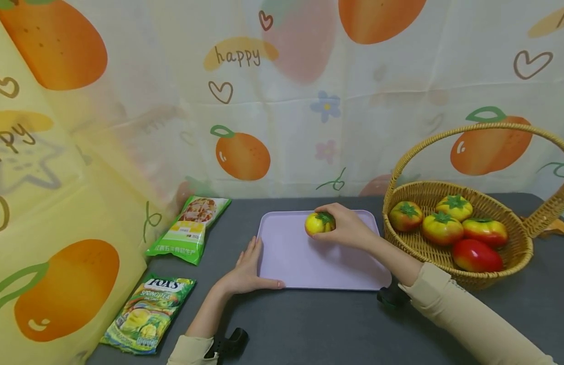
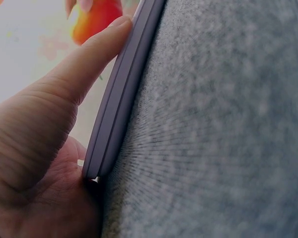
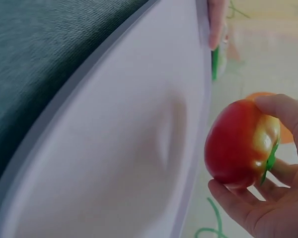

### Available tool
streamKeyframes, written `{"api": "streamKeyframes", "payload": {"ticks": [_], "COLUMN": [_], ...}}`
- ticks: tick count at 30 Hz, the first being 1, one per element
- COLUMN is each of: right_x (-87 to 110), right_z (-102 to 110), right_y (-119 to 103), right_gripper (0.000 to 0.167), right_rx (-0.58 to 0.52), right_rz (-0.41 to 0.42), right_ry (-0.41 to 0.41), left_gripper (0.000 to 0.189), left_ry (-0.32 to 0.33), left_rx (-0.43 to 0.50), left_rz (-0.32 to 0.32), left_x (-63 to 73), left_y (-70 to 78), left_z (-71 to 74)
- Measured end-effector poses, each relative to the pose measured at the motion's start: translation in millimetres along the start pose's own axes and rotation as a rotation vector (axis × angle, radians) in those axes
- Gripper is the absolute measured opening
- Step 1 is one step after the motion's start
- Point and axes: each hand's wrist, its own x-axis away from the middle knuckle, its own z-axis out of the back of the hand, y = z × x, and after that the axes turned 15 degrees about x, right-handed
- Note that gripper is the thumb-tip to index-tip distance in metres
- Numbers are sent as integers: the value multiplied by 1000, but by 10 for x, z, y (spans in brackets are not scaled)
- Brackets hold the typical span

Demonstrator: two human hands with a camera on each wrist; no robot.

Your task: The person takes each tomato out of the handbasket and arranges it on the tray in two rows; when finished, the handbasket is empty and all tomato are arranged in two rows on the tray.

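My right hand (image 1: 348,227) holds a yellow-and-red tomato (image 1: 319,223) with a green leafy top above the lilac tray (image 1: 291,263). In the right wrist view, the thumb and fingers grip the tomato (image 3: 241,144) around its sides, and its red underside hangs over the tray, with a gap between them. My left hand (image 1: 246,271) rests at the tray's near left corner. Its fingers lie straight along the left side and the thumb reaches along the front edge. The left wrist view shows that thumb (image 2: 89,64) extended against the tray rim (image 2: 119,94).
A wicker basket (image 1: 453,185) with a tall handle stands at the right, holding several tomatoes (image 1: 443,228) and a red fruit (image 1: 477,255). At the left lie a green-and-white food packet (image 1: 190,228) and a Fox's candy bag (image 1: 149,314). A printed cloth (image 1: 282,116) hangs behind the grey table (image 1: 318,329).
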Motion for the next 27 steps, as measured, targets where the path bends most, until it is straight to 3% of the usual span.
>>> {"api": "streamKeyframes", "payload": {"ticks": [21,27], "right_x": [-504,-596], "right_z": [-438,-554], "right_y": [-283,-365], "right_gripper": [60,61], "right_rx": [-23,-35], "right_rz": [16,-16], "right_ry": [-43,-45], "left_gripper": [130,129], "left_ry": [0,2], "left_rx": [-7,-9], "left_rz": [7,6], "left_x": [-3,-3], "left_y": [-18,-33], "left_z": [13,8]}}
